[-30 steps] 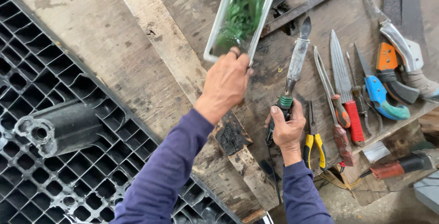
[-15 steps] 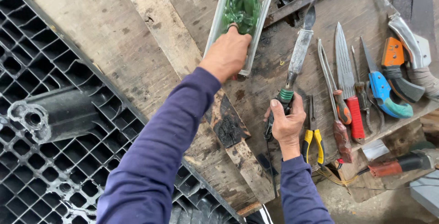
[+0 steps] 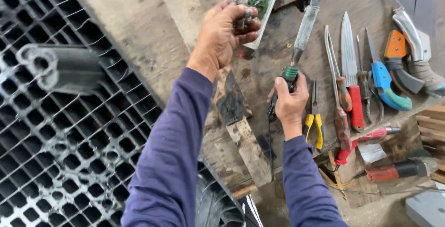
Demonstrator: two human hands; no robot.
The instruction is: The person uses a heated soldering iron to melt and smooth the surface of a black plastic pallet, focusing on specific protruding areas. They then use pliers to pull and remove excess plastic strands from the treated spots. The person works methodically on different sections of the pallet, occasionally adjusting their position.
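Observation:
My left hand [image 3: 221,34] is raised just in front of a pale narrow tray [image 3: 271,13] that holds green material. Its fingers are closed on a few small grey-brown lumps [image 3: 243,17]. My right hand [image 3: 289,103] grips the dark handle of a long tool [image 3: 303,28] with a green collar and a grey metal shaft. The tool lies flat on the worn wooden bench and points up toward the tray. Both arms wear dark blue sleeves.
A black plastic grid pallet [image 3: 69,134] with a grey pipe piece [image 3: 60,69] fills the left. Right of my hand lie yellow-handled pliers [image 3: 315,126], a red-handled knife [image 3: 353,92], a blue-handled cutter [image 3: 384,82], an orange-handled saw [image 3: 399,53] and more tools. A charred wooden strip [image 3: 237,120] lies between my arms.
My left hand reached to the tray's near end, then drew back and turned, now closed on small lumps. My right hand has stayed on the tool handle.

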